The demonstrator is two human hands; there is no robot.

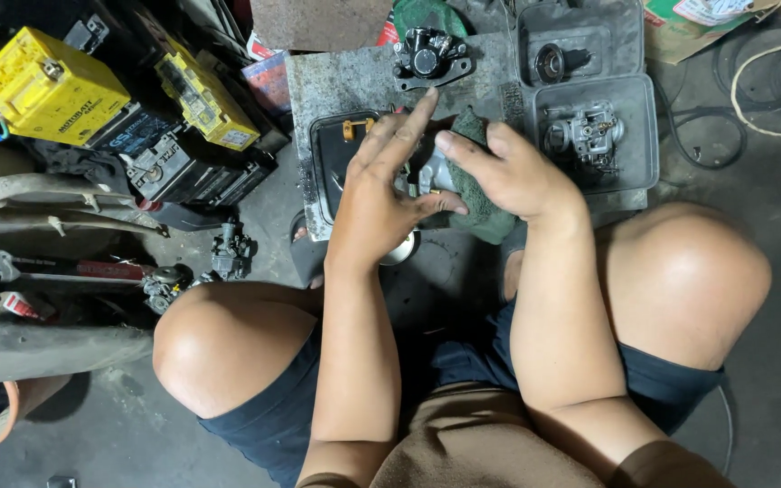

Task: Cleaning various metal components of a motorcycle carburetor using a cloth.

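Down on the grey floor (770,226) we go, the person squatting with both knees wide, and between them sits a scuffed metal slab (345,81) serving as the bench. Off to the left, a stack of batteries: a big yellow one (42,86), a smaller yellow-topped one (202,99), a black one (183,172) below them. On the slab's right end, a grey tray (648,136) with a carburettor (585,134) lying inside it, and just behind that a second tray (625,36) holding a round black part (550,61). At the slab's far edge, a black caliper (428,56), well clear of the hands. Under the hands, a dark pan (323,163) with a small orange piece (352,128) in its corner. Now the action: the right hand (512,172) is wrapped around a green rag (481,212), fingers curled, pressing it against a silver part (433,172) held over the pan. The left hand (381,194) lies on that same part from the other side, fingers stretched nearly straight, thumb tucked across toward the rag, more a steadying press than a closed grasp. Lower left on the floor, another carburettor (230,251) sits beside a small metal fitting (163,285).
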